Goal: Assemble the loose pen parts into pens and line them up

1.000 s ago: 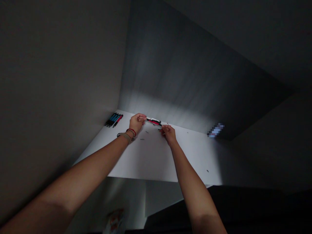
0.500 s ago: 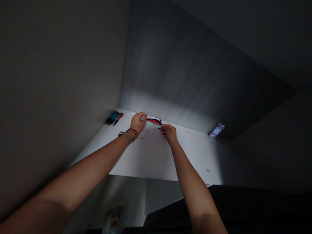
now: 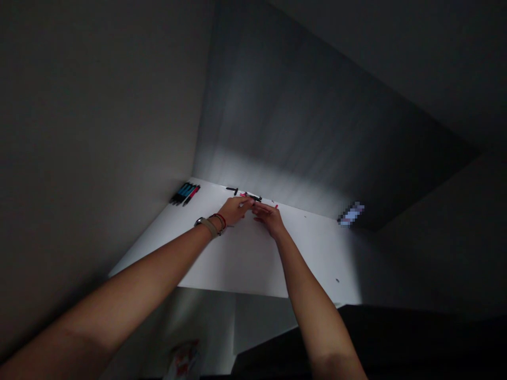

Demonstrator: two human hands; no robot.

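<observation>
My left hand (image 3: 236, 210) and my right hand (image 3: 271, 217) meet over the far part of the white table (image 3: 253, 258), fingertips together. The fingers of both are closed in a pinch, but whatever lies between them is too small and hidden to make out. Just behind the fingertips lies a small heap of black, white and red pen parts (image 3: 256, 198), partly covered by my hands. Left of it are short black pieces (image 3: 232, 189) by the wall. A small red piece (image 3: 276, 207) rests beside my right hand.
Several blue-and-black pens and a red one (image 3: 191, 196) lie in a row at the table's left edge. A blurred-out bright phone-like object (image 3: 351, 215) leans at the back right. Small dark bits (image 3: 337, 280) dot the tabletop. A plastic bag (image 3: 184, 361) is below.
My left hand has moved right and slightly toward me, bringing its fingertips against my right hand's. The red-and-black piece stretched between the hands no longer shows there. Black pieces at the back are uncovered.
</observation>
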